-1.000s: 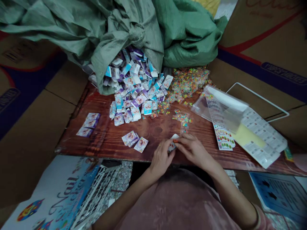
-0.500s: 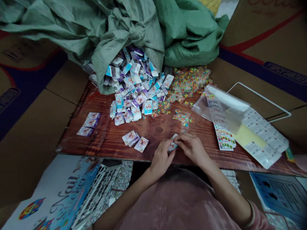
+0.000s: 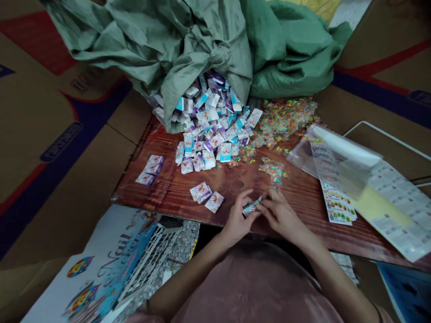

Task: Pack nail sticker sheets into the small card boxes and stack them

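Observation:
Over the table's front edge, my left hand (image 3: 238,220) grips a small printed cardboard box (image 3: 251,207) between thumb and fingers. My right hand (image 3: 281,216) pinches the box's right end, and its fingers hide that end. The box is tilted, with a narrow side towards me. Left of my hands lie a few small white and purple boxes (image 3: 206,195) with a hand picture on them. Just beyond my right hand is a small heap of clear sachets (image 3: 273,169) with bright coloured bits inside.
A green sack (image 3: 215,49) spills a pile of small boxes (image 3: 212,130) at the back. Behind the sachets is a larger sachet heap (image 3: 289,119). More boxes (image 3: 151,169) lie at left. Plastic sleeves (image 3: 343,157) and printed sheets (image 3: 393,202) lie right. Large cartons (image 3: 84,134) flank the table.
My view has swung left, so the scene sits further right. The small box in my hands has turned from its printed face to a narrow side, and my left index finger has lifted.

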Motion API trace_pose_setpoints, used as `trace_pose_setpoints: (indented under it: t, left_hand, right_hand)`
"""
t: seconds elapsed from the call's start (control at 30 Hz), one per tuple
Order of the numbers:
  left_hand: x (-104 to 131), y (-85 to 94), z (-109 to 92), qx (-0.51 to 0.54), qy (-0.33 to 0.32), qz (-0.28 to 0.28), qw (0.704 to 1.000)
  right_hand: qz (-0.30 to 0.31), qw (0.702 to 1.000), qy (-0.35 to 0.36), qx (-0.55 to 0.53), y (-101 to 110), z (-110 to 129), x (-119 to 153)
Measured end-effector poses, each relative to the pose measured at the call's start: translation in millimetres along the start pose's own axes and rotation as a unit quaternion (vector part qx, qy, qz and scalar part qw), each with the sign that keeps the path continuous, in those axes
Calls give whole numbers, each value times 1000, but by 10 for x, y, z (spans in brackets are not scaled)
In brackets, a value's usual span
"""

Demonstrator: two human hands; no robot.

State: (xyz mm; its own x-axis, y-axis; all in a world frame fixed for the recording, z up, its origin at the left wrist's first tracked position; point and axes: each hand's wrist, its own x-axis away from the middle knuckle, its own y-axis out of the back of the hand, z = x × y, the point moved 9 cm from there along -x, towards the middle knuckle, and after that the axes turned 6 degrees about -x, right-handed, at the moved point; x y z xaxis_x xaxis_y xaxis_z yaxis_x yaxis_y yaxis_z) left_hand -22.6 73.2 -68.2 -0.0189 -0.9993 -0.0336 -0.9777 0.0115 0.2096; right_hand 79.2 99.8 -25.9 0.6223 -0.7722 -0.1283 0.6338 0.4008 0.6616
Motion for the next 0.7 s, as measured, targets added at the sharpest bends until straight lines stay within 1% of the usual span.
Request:
trace_pose_setpoints:
  t: [0.07, 0.1, 0.17, 0.23, 0.27, 0.3, 0.33, 0.4, 0.43, 0.47, 0.5, 0.53, 0.57, 0.63, 0.7]
  left_hand:
    - [-20, 2, 11, 71, 28, 6, 997]
    - [-30, -1, 25, 111, 49, 8, 993]
    - [-43, -20, 53, 175, 93, 7, 980]
    - [-51, -31, 60, 201, 118, -2, 972]
    - [-53, -31, 53, 200, 120, -8, 972]
    - [-53, -33, 42, 193, 116, -13, 974]
    - [-49, -39, 29, 182, 107, -16, 977]
    - [-26, -69, 1, 142, 83, -13, 986]
    - [-9, -88, -12, 117, 70, -10, 991]
    - [10, -102, -27, 94, 57, -10, 994]
    - [29, -105, -41, 77, 44, -16, 996]
    - [46, -92, -54, 66, 34, -30, 997]
    - [60, -64, -67, 61, 26, -49, 997]
    - [72, -6, -100, 56, 12, -79, 995]
    - [58, 9, -136, 43, 5, -74, 996]
  right_hand:
    - [-18, 1000, 1, -24, 27, 6, -5]
    - [-45, 998, -3, -45, 73, -7, -1]
    - [-135, 985, -35, -99, 220, -92, 34]
    - [-224, 952, -93, -189, 336, -253, 111]
    - [-242, 928, -128, -255, 326, -348, 143]
    - [-235, 898, -164, -333, 260, -437, 159]
    - [-207, 862, -201, -417, 146, -503, 165]
    - [-133, 772, -264, -562, -119, -550, 181]
    - [-104, 730, -287, -611, -223, -546, 196]
    - [-87, 696, -301, -645, -296, -538, 210]
    - [-77, 674, -309, -667, -341, -530, 219]
    - [-70, 662, -311, -679, -367, -519, 223]
    - [-65, 657, -309, -685, -380, -506, 222]
    - [-62, 658, -303, -687, -378, -478, 215]
    - [-70, 662, -296, -685, -355, -453, 208]
